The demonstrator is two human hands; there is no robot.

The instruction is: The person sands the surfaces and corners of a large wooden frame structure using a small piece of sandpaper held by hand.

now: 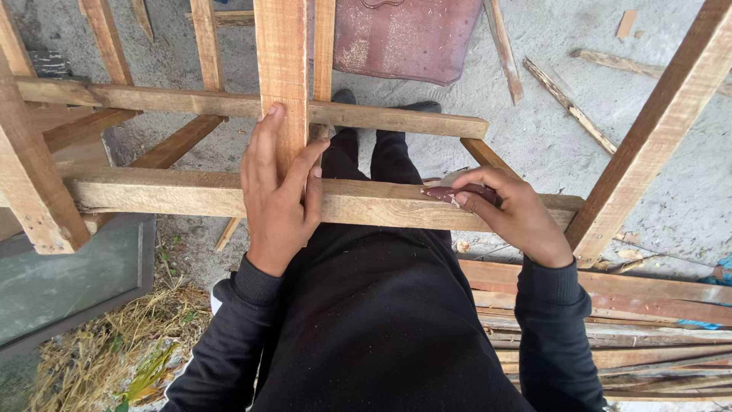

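Concrete floor below — right hand (518, 217) pinches sandpaper (457, 192) against rail (191, 194); left hand (278, 191) grips upright (280, 61).

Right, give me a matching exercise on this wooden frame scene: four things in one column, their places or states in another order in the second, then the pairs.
Things:
1. left hand
2. right hand
3. sandpaper piece
4. reddish sheet

Places or states:
A. lying on the concrete ground beyond the frame
B. gripping the upright post where it meets the horizontal rail
C. pressed onto the rail under fingertips
D. holding the abrasive on the rail's top

Pairs: 1-B, 2-D, 3-C, 4-A
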